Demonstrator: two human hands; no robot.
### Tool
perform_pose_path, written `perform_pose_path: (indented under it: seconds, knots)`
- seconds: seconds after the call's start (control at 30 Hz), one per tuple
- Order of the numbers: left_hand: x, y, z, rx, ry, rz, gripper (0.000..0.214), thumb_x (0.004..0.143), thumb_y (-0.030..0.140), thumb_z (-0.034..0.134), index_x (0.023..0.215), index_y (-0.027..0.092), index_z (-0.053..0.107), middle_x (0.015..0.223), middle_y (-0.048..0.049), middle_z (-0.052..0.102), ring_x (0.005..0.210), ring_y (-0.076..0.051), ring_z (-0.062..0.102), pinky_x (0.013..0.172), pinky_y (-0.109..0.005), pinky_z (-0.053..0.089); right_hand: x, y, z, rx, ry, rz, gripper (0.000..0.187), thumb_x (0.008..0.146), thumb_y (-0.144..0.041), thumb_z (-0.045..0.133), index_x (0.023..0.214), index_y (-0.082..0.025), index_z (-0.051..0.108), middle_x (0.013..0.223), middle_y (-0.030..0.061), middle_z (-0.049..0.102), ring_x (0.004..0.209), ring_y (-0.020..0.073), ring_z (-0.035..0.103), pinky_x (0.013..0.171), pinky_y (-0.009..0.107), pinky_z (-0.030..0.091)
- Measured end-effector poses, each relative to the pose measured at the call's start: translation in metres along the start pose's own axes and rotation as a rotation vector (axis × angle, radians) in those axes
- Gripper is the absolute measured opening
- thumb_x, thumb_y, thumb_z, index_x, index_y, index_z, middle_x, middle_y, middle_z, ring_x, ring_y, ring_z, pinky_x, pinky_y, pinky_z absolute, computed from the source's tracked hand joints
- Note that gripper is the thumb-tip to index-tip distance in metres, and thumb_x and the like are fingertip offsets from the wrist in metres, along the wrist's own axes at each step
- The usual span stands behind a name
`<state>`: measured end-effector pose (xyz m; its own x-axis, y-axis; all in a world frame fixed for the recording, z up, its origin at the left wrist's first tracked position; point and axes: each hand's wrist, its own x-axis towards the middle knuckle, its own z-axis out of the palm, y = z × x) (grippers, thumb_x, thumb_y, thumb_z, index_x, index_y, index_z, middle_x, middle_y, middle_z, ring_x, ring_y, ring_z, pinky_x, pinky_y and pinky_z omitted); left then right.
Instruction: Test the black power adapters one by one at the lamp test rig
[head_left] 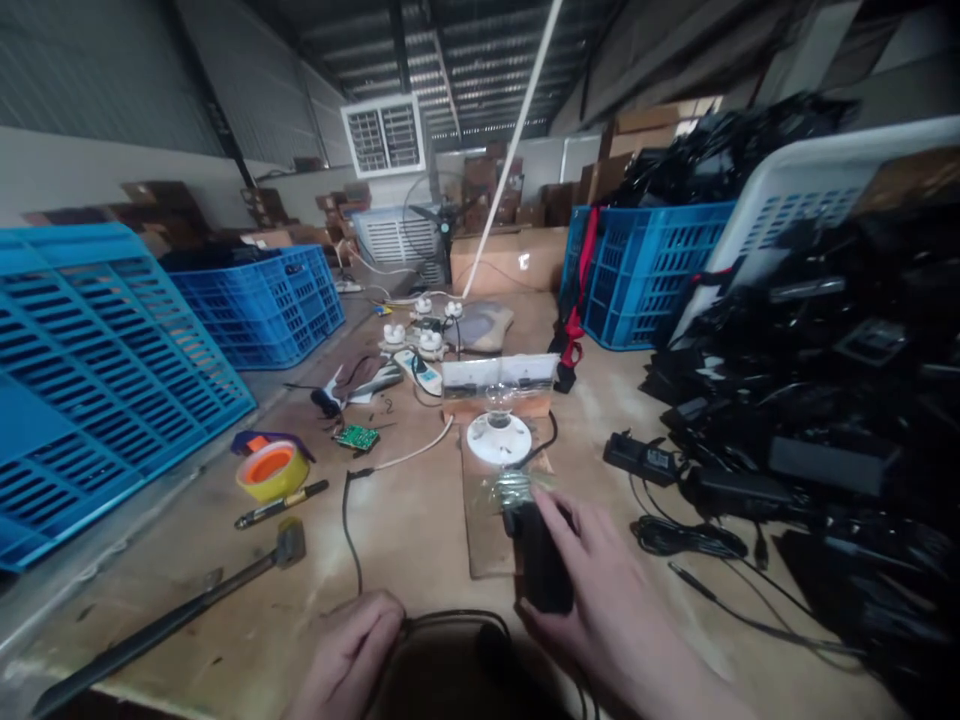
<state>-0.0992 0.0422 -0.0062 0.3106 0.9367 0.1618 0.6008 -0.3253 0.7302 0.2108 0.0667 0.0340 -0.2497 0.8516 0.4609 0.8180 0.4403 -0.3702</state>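
Observation:
A black power adapter [544, 565] is gripped by my right hand [607, 590], thumb on its near end and fingers along its far side. Its front end touches or nearly touches metal contacts [514, 488] on a small board [487, 545]. Just beyond sits a white lamp holder [491, 445] with a clear bulb [499, 402]. My left hand [356, 640] is closed around a thin black cable [457, 614] low in the picture; the cable's end inside the fingers is hidden. Another dark lead [347, 530] runs from near that hand to a white wire [412, 455].
A hammer [225, 590], a marker [281, 505], yellow tape [274, 472] and a green circuit board [357, 437] lie to the left. Many black adapters [817, 470] with cables are heaped on the right. Blue crates [97, 370] flank the table; a power strip [420, 372] lies behind.

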Motion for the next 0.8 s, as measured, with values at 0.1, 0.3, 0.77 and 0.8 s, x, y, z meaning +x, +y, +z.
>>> perform_pose_path:
  seconds: [0.1,0.3,0.77,0.8]
  knots:
    - [-0.003,-0.016,0.007,0.024,-0.055,-0.024,0.04,0.108,0.041,0.036,0.075,0.022,0.05,0.072,0.0018,0.057,0.066,-0.015,0.057,0.062,-0.023,0.043,-0.001,0.002,0.003,0.002,-0.012,0.005,0.096,0.073,-0.024,0.071,0.157,-0.025,0.027,0.137,0.0149,0.052,0.124,0.0367,0.054,0.1,0.053,0.055]
    - [0.001,-0.007,0.01,0.074,-0.008,0.097,0.044,0.109,0.039,0.033,0.071,0.021,0.044,0.066,0.0027,0.053,0.059,-0.013,0.052,0.058,-0.023,0.037,0.0,0.0,-0.004,0.025,-0.021,0.009,0.094,0.072,-0.024,0.073,0.156,-0.026,0.031,0.135,0.0147,0.053,0.121,0.0373,0.055,0.098,0.055,0.055]
    - [0.009,0.006,0.006,0.131,0.041,0.215,0.049,0.11,0.038,0.03,0.066,0.021,0.042,0.058,0.0039,0.049,0.053,-0.011,0.05,0.053,-0.021,0.034,0.002,-0.001,-0.006,0.011,-0.053,0.006,0.093,0.074,-0.024,0.072,0.157,-0.021,0.029,0.139,0.0161,0.05,0.125,0.0363,0.05,0.104,0.053,0.052]
    - [0.009,0.006,0.006,0.13,0.039,0.213,0.049,0.11,0.038,0.029,0.066,0.021,0.042,0.058,0.0038,0.049,0.053,-0.011,0.05,0.053,-0.021,0.034,0.002,-0.002,-0.006,0.011,-0.054,0.012,0.094,0.073,-0.023,0.072,0.157,-0.022,0.03,0.139,0.0158,0.05,0.125,0.0362,0.051,0.104,0.053,0.052]
